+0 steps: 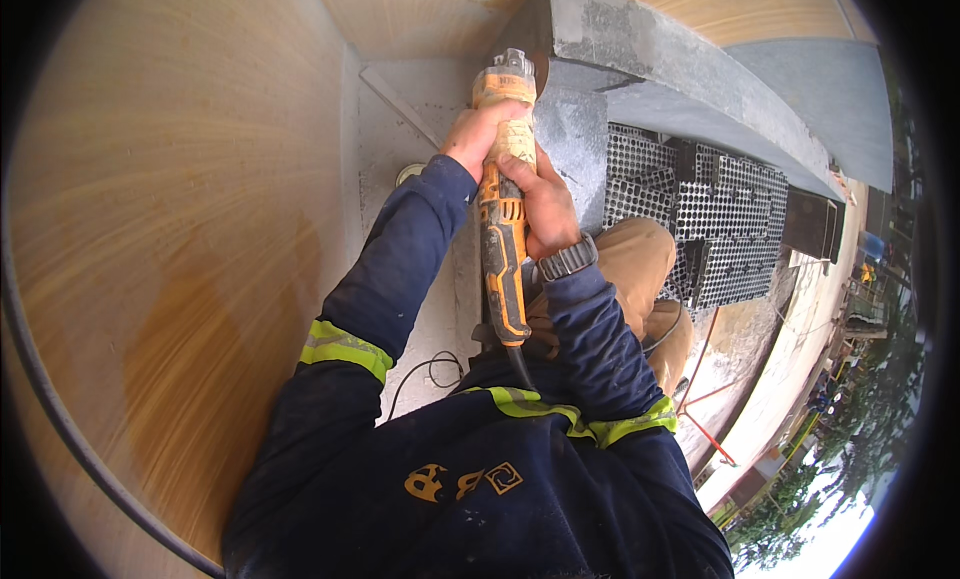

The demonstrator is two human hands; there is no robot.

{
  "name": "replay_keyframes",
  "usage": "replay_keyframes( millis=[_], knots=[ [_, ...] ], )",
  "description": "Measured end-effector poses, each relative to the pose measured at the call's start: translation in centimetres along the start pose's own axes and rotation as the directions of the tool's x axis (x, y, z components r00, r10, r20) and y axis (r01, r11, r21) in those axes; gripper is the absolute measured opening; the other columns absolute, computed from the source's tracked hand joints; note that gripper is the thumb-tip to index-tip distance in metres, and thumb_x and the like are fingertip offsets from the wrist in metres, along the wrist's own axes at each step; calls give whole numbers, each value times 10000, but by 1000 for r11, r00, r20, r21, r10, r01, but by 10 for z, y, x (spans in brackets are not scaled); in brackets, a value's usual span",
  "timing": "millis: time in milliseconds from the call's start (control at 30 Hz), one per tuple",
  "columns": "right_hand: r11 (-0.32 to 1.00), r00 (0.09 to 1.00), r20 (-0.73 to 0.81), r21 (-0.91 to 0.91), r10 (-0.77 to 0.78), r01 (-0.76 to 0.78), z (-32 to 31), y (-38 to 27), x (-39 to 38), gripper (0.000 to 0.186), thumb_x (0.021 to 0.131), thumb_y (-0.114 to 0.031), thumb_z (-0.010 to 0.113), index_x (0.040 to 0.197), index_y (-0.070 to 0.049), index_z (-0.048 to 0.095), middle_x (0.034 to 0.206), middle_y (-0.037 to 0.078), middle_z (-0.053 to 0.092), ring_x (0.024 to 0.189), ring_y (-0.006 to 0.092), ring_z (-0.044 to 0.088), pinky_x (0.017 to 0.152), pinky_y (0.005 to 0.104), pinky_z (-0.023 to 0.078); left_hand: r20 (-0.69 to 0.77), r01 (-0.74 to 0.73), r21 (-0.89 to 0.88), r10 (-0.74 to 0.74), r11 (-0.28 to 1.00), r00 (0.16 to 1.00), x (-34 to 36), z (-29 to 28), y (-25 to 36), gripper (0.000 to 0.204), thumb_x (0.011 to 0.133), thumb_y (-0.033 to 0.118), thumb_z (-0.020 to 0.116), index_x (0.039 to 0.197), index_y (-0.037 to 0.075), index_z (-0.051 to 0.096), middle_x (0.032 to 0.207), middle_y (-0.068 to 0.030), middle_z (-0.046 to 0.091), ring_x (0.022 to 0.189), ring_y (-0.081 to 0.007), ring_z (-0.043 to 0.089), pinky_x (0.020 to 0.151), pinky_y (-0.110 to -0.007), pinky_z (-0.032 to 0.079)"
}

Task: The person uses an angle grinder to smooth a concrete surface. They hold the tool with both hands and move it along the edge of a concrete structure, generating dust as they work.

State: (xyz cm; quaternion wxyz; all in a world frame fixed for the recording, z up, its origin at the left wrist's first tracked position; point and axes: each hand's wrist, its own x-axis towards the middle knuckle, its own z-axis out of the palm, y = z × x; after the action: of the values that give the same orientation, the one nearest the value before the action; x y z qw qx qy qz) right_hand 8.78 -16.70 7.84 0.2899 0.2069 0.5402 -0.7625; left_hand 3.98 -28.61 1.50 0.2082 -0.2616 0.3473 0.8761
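Observation:
An orange and black angle grinder (505, 269) points away from me, its front wrapped in pale tape. My left hand (474, 139) is closed round the taped neck near the grinder's head. Just behind it, my right hand (548, 207) is closed on the body from the right, a dark watch (568, 259) on that wrist. The grinder's disc (541, 74) shows only as a thin edge at the right of the head, close by the end of a grey slab (640, 34). I cannot tell whether disc and slab touch. A dark cord (517, 367) leaves the grinder's rear end toward my body.
A tan, streaked panel (190, 219) rises along my left. Black perforated plastic crates (730, 214) are stacked beneath the slab at right, beyond my bent knee (640, 254). Loose cable (430, 364) curls on the pale floor. Orange-red rods (708, 434) stand at lower right.

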Motion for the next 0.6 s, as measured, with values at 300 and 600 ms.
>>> replay_keyframes(
  millis=[300, 600],
  knots=[
    [1000, 1000, 8, -9, 3, -3, 2, -5, -3, 663, 943, -131, 638, 1528, -42, 339, 1215, 131, 610, 980, 208, 646, 797, 345, 561, 20, -4, -23, 4, 1000, 1000, 0, 1, 1, 364, 859, 220, 706, 1154, 27, 614, 929, -92, 656, 786, -207, 660, 709, -356, 560],
    [1000, 999, 31, 15, -10, 10, 3, -5, -4, 676, 943, -130, 638, 1537, -48, 325, 1225, 136, 605, 986, 207, 644, 803, 346, 561, 34, -20, -18, 20, 1000, 999, -1, 0, 2, 372, 859, 220, 708, 1156, 20, 612, 929, -93, 653, 791, -208, 661, 711, -359, 561]
  ],
)
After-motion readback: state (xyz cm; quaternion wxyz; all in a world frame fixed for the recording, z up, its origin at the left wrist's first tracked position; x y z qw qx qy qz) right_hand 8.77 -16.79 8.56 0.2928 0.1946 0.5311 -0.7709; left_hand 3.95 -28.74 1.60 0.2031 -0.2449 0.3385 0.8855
